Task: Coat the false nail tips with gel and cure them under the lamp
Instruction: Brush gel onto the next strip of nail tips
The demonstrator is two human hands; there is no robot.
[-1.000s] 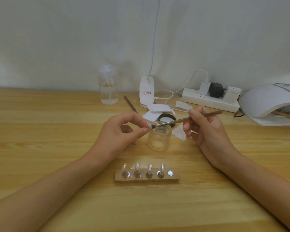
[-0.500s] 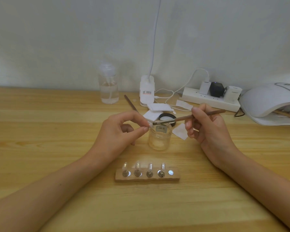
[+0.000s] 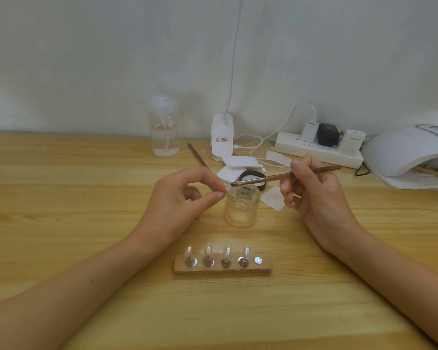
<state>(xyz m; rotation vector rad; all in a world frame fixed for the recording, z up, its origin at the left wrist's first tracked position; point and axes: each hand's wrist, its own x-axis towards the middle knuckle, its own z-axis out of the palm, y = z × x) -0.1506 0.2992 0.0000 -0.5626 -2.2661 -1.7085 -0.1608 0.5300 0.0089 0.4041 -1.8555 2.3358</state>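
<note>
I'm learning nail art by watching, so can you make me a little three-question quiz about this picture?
1. True or false: the right hand holds the brush.
2. How many nail tips stand on the wooden holder? A three, B four, C six.
3. Fill in: the left hand pinches a small clear tip beside the open glass ____.
Key: 1 true; 2 B; 3 jar.

Pinched at my left fingertips (image 3: 219, 195) is a small clear nail tip (image 3: 228, 190). The thin brown brush (image 3: 283, 176) in my right hand (image 3: 311, 198) lies nearly level, its bristles just beside that tip, over the open gel jar (image 3: 242, 210). Four tips (image 3: 226, 253) stand upright nearer me than both grips.
</note>
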